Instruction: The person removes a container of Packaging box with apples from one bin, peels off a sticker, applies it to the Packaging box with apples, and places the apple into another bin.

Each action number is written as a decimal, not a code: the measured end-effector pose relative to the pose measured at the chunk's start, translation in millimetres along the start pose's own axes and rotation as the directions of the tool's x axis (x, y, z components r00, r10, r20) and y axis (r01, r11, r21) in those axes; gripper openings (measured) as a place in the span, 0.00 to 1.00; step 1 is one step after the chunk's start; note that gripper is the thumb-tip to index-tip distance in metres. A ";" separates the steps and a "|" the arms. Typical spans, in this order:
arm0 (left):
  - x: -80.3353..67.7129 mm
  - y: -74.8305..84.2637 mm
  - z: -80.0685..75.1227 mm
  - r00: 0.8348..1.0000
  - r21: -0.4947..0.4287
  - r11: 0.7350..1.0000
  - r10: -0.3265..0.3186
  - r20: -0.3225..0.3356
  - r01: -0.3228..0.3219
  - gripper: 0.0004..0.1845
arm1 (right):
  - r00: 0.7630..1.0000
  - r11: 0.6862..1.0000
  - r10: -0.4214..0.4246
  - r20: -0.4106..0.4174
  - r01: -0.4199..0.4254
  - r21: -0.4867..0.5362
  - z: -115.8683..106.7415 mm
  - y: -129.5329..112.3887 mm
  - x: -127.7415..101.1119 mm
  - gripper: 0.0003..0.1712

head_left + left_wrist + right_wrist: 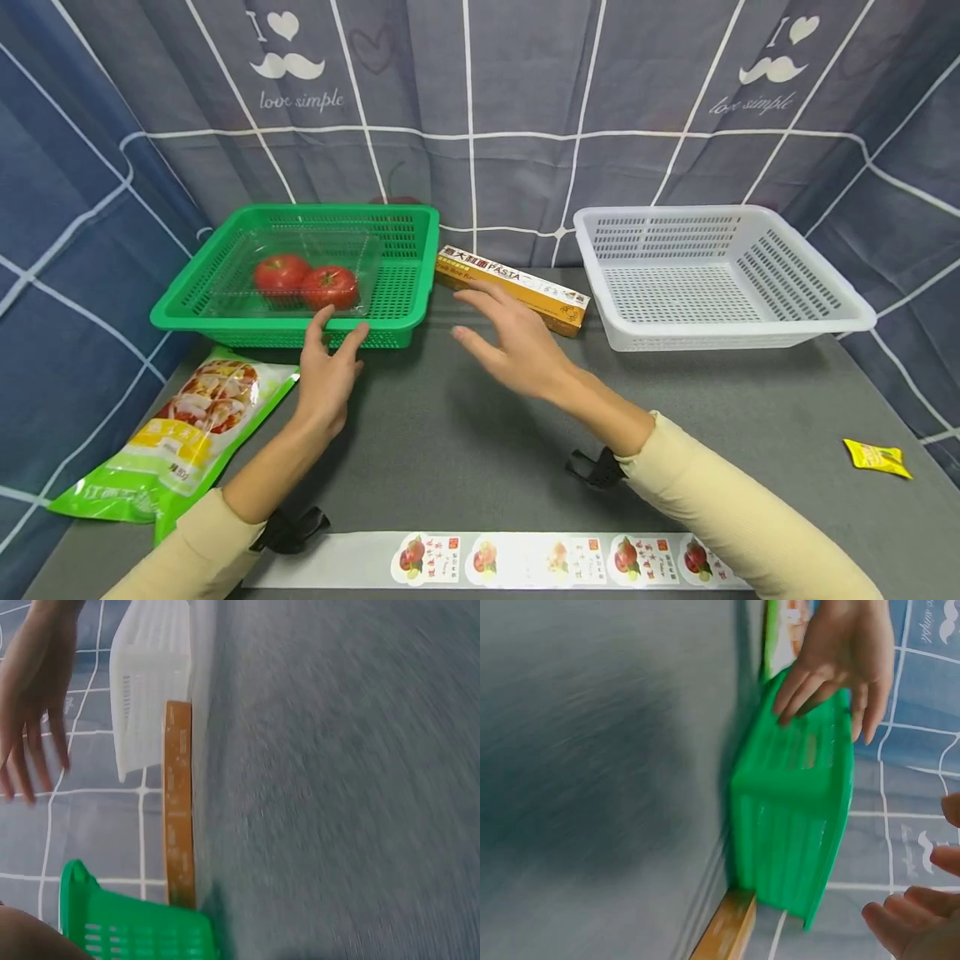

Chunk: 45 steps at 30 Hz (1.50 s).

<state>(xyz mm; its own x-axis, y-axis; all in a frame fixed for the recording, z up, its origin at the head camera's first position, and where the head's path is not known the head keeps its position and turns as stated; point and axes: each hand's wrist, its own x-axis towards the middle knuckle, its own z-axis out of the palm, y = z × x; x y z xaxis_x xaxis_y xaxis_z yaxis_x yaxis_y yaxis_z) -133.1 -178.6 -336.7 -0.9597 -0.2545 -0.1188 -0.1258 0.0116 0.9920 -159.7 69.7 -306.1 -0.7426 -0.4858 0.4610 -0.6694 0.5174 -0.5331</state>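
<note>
My left hand (328,379) is at the front rim of the green basket (187,323), thumb and forefinger spread; whether it touches the rim I cannot tell. In the basket lies a clear plastic container (225,283) with two tomatoes (330,287) showing inside. In the head view my right hand (517,342) hovers in front of the pasta box (551,308), fingers extended and holding nothing. The right wrist view shows the left hand (840,667) beside the green basket (787,817). The left wrist view shows the right hand (34,705) with loose fingers.
A white basket (738,337) stands at the back right. A green food bag (195,425) lies at left, partly against the green basket. At right is a small yellow packet (877,458). Along the front edge runs a strip of fruit labels (495,560). A patterned curtain (517,92) hangs behind.
</note>
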 end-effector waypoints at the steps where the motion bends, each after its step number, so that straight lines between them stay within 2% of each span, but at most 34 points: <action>1: 1.1 -0.7 1.7 1.000 -0.023 1.000 -0.002 -0.030 0.001 0.38 | 1.000 1.000 0.006 -0.013 -0.006 0.031 5.0 -3.0 9.8 0.25; 5: 4.4 -4.4 11.0 0.992 -0.059 0.998 0.007 -0.127 -0.014 0.35 | 0.997 0.984 0.081 -0.007 -0.079 0.157 23.0 -15.2 47.5 0.23; 9: 6.8 -8.4 22.7 0.978 -0.065 0.997 0.032 -0.204 -0.047 0.31 | 0.979 0.947 0.199 0.036 -0.202 0.250 40.4 -24.1 80.9 0.23; 14: 7.9 -8.8 30.7 0.969 -0.104 0.992 0.052 -0.240 -0.079 0.30 | 0.948 0.911 0.309 0.076 -0.318 0.263 61.9 -29.0 116.4 0.25; 18: 7.2 -9.2 30.4 0.966 -0.102 0.992 0.045 -0.254 -0.073 0.30 | 0.912 0.855 0.386 0.136 -0.409 0.317 79.8 -31.6 135.0 0.28; 21: 6.0 -10.3 29.3 0.965 -0.100 0.993 0.036 -0.261 -0.064 0.29 | 0.890 0.829 0.418 0.182 -0.456 0.325 92.0 -33.1 143.9 0.29; 26: 5.9 -12.0 28.4 0.969 -0.103 0.993 0.035 -0.245 -0.062 0.30 | 0.888 0.887 0.404 0.219 -0.439 0.145 103.2 -29.5 152.3 0.31; 28: 6.1 -12.8 27.6 0.970 -0.101 0.993 0.043 -0.239 -0.069 0.30 | 0.890 0.901 0.391 0.234 -0.423 0.099 105.4 -26.4 153.8 0.32; 32: 5.8 -13.9 25.9 0.970 -0.082 0.994 0.052 -0.236 -0.073 0.29 | 0.885 0.893 0.372 0.278 -0.423 0.152 109.2 -20.2 154.4 0.33; 38: 6.4 -13.7 25.2 0.970 -0.059 0.996 0.053 -0.237 -0.069 0.28 | 0.871 0.816 0.366 0.328 -0.470 0.337 115.5 -16.2 156.0 0.35; 42: 7.2 -13.8 23.9 0.969 -0.056 0.995 0.067 -0.239 -0.083 0.29 | 0.851 0.773 0.403 0.336 -0.513 0.373 118.8 -15.7 158.0 0.34; 45: 7.5 -14.6 22.7 0.969 -0.055 0.995 0.074 -0.236 -0.089 0.29 | 0.824 0.721 0.433 0.366 -0.560 0.408 120.1 -15.1 159.3 0.34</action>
<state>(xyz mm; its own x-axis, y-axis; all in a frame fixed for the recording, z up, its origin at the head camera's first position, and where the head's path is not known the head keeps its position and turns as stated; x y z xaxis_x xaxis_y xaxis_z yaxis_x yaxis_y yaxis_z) -144.1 -158.7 -353.1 -0.8798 -0.4743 -0.0315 -0.0259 -0.0184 0.9995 -265.5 -100.1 -309.9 -0.8941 -0.4342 -0.1099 -0.0589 0.3572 -0.9322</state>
